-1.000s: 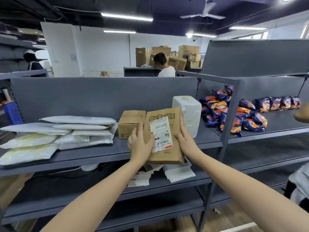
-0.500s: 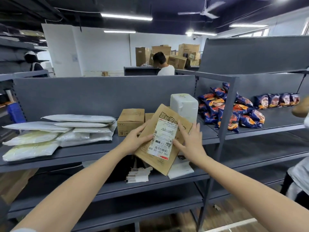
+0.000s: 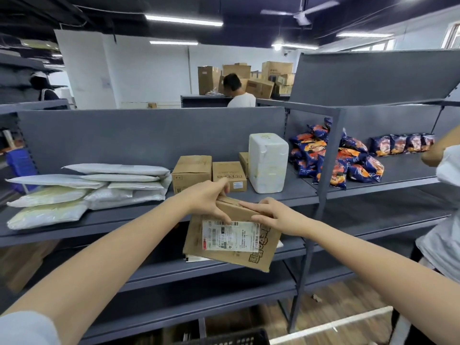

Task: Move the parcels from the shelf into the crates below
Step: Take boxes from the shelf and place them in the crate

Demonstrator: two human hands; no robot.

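I hold a flat brown cardboard parcel (image 3: 231, 240) with a white shipping label in front of the grey shelf (image 3: 124, 217), its label face toward me and its top edge up. My left hand (image 3: 206, 200) grips the top left edge, thumb on the label side. My right hand (image 3: 271, 212) grips the top right edge. On the shelf stand two small brown boxes (image 3: 191, 171) (image 3: 229, 175), a white wrapped block (image 3: 267, 163) and a pile of white padded mailers (image 3: 87, 190). A black crate's rim (image 3: 239, 338) shows at the bottom edge.
Blue and orange snack bags (image 3: 331, 158) lie on the adjoining shelf to the right, behind a grey upright post (image 3: 326, 175). Another person's arm and pale shirt (image 3: 445, 220) stand at the far right. A person in white stands behind the shelving by stacked cartons (image 3: 258, 75).
The parcel has come off the shelf, turned over so its label reads upside down, and dropped below shelf level. Both hands shifted from its sides to its top edge.
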